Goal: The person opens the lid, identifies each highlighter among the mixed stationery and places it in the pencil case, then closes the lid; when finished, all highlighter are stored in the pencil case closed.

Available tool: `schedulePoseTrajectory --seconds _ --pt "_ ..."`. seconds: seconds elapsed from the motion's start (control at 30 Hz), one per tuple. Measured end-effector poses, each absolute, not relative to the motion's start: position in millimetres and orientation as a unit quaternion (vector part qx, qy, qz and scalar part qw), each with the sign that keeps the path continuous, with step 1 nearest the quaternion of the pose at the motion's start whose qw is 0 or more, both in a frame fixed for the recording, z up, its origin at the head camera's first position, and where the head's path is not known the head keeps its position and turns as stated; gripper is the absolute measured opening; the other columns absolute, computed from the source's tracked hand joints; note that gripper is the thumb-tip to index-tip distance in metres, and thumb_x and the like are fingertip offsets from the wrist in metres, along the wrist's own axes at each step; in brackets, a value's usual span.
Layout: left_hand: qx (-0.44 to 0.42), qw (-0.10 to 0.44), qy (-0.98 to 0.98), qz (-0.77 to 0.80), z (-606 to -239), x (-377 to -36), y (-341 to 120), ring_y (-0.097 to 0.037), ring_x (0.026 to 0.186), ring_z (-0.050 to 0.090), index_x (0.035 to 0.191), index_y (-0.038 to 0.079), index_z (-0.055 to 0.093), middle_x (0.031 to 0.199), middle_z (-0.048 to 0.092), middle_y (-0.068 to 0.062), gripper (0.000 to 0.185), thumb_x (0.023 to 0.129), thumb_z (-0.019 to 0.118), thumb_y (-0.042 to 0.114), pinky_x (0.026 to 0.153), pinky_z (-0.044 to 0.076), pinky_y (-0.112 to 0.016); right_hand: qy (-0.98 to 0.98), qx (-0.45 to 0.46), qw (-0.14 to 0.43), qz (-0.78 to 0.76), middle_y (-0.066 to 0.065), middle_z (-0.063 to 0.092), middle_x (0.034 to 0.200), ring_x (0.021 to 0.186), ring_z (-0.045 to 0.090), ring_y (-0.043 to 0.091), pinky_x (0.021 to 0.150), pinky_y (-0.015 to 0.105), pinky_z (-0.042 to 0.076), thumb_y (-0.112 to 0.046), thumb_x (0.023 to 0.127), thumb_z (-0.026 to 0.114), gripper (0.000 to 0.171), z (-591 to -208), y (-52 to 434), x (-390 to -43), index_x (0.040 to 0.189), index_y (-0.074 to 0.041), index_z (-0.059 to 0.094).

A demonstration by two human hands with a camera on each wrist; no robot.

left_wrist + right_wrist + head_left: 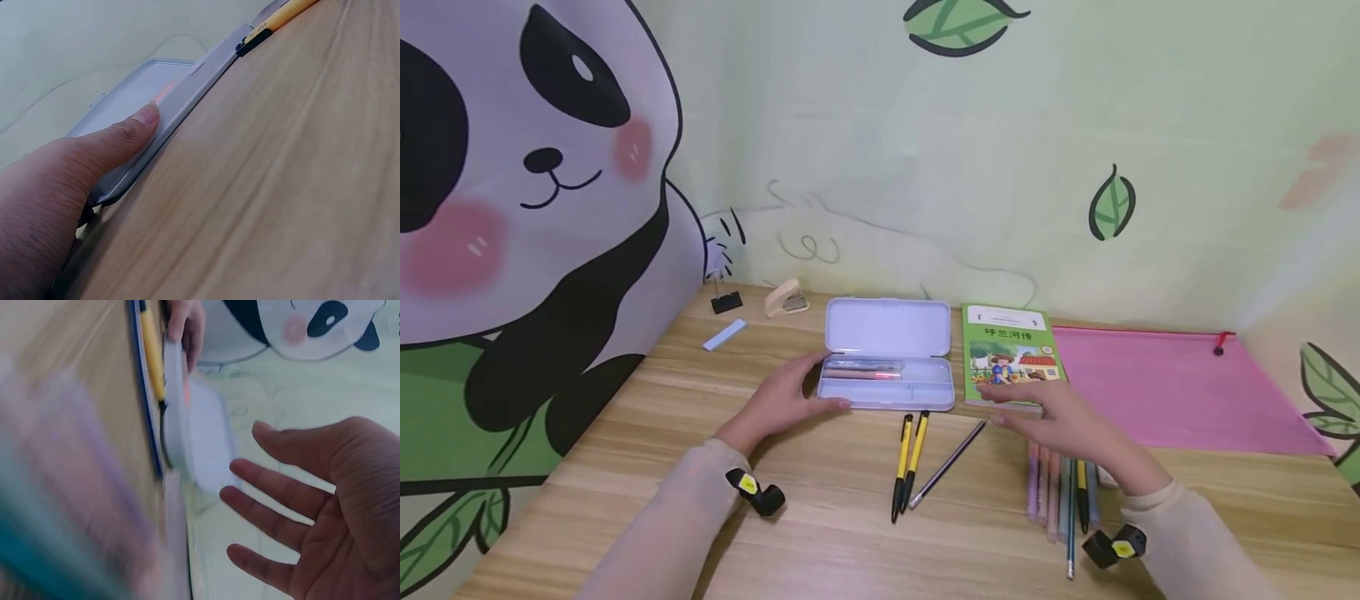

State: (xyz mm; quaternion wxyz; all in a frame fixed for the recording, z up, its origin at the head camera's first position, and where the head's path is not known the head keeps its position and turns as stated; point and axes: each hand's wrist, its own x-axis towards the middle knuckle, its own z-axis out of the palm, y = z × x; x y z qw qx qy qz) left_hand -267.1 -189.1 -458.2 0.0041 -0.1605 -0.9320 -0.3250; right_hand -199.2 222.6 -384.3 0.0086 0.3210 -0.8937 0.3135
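An open white pencil case point(933, 373) lies on the table with its lid tipped back. Some pens point(865, 372) are in its rear compartment. My left hand point(781, 398) grips the case's left end, thumb point(134, 128) along the front wall and the other fingers round the far side. With fingers spread and nothing held, my right hand point(1060, 417) hovers by the lower edge of a green book point(1011, 333). Between the hands lie two yellow-and-black pens point(913, 462) and a dark pencil point(949, 463), whose far end points at the right fingertips.
Several markers point(1043, 492), another yellow-and-black pen point(1082, 492) and a blue pencil point(1071, 533) lie below the right hand. A pink zip pouch point(1165, 392) spreads at right. Back left are a stapler point(786, 300), a black binder clip point(726, 302) and a light-blue strip point(725, 335).
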Motion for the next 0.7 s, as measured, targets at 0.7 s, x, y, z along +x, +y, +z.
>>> schedulePoseTrajectory --seconds 0.7 --pt "-0.163 0.001 -0.933 -0.321 -458.0 -267.4 -188.8 -0.031 0.146 0.034 0.156 0.019 0.036 0.157 0.040 -0.009 0.106 0.074 0.073 0.075 0.119 0.028 -0.053 -0.910 0.293 -0.040 0.290 -0.009 0.069 0.119 0.111 0.063 0.017 0.094 0.043 0.054 -0.024 0.094 0.072 0.023 -429.2 287.0 -206.6 0.117 -0.022 0.072"
